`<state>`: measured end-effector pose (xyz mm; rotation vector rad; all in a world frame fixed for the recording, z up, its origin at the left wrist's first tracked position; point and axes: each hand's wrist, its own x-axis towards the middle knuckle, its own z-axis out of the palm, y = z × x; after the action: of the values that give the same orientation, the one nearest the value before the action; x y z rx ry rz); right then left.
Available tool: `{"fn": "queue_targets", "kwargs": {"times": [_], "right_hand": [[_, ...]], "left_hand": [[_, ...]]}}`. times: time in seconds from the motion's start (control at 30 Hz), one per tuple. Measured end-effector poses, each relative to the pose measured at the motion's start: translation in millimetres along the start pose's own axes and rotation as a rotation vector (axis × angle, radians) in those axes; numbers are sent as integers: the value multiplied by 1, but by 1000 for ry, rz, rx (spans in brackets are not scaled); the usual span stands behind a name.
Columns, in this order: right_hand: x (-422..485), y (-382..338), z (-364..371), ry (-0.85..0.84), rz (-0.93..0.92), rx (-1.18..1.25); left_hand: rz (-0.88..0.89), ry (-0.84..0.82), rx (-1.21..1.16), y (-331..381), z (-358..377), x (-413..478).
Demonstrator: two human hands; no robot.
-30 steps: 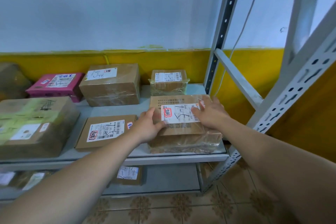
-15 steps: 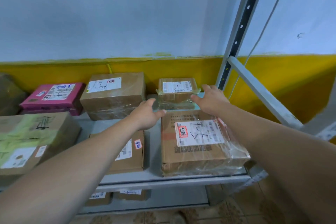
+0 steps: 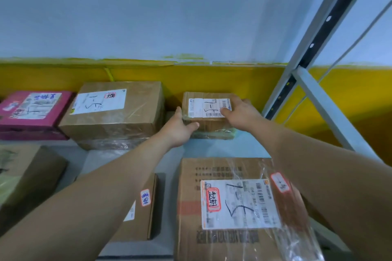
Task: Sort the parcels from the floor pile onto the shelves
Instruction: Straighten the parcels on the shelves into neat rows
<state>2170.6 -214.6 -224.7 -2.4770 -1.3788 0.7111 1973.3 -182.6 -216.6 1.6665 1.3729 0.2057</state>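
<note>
Here we are holding both arms out over the shelf [image 3: 212, 148] to the small parcel [image 3: 206, 108], which is sitting at the back of the board near the right-hand upright [image 3: 318, 34], close against the yellow band of the wall. Our left hand [image 3: 180, 128] is cupping its front left corner, thumb lying along the front face and forefinger standing up the left side. Our right hand [image 3: 239, 112] is lying over its top right, thumb pointing across the white label and the fingers going over the far edge, so we are gripping the parcel between the two. Nearer us, under our right forearm, a large parcel [image 3: 222, 207] in clear wrap is lying flat at the shelf's front. A flat carton [image 3: 144, 207] is showing beneath our left arm. Left of the small parcel, a brown box [image 3: 118, 112] and a pink box [image 3: 31, 112] are standing along the wall.
</note>
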Motion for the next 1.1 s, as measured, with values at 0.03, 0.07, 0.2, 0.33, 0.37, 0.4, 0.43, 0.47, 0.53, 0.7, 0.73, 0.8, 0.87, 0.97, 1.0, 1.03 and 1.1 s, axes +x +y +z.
{"fn": "queue_targets", "kwargs": {"times": [0.03, 0.07, 0.2, 0.33, 0.37, 0.4, 0.43, 0.47, 0.53, 0.7, 0.73, 0.8, 0.87, 0.97, 1.0, 1.03, 1.1], "right_hand": [[1, 0, 1, 0, 2, 16], [2, 1, 2, 0, 6, 32], [5, 5, 4, 4, 13, 45], [1, 9, 1, 15, 19, 44], [0, 10, 0, 22, 22, 45], [-1, 11, -1, 31, 25, 47], [-2, 13, -1, 38, 28, 48], [-3, 14, -1, 41, 30, 47], [-3, 16, -2, 41, 32, 44], [-5, 16, -2, 58, 44, 49], [-5, 17, -1, 64, 44, 55], [-5, 18, 0, 78, 43, 64], [-5, 20, 1, 90, 45, 76], [-5, 22, 0, 108, 47, 99], [-6, 24, -1, 108, 49, 98], [-6, 25, -1, 108, 50, 95], [-6, 25, -1, 104, 48, 85]], "left_hand": [[3, -7, 2, 0, 2, 3], [8, -14, 7, 1, 3, 5], [36, -56, 39, -1, 8, 8], [52, -106, 63, 1, 6, 7], [54, -114, 71, 2, 5, 8], [56, -126, 83, 1, 5, 10], [65, -140, 94, 1, 5, 11], [75, -154, 100, 2, 5, 12], [85, -172, 89, 2, 6, 13], [79, -170, 59, 4, 5, 13], [71, -166, 63, 4, 5, 14], [59, -157, 77, 3, 5, 15], [57, -156, 86, 4, 5, 16], [60, -187, 92, 6, 7, 14], [64, -200, 90, 7, 7, 14], [67, -208, 92, 7, 8, 14], [72, -207, 102, 9, 9, 13]]}}
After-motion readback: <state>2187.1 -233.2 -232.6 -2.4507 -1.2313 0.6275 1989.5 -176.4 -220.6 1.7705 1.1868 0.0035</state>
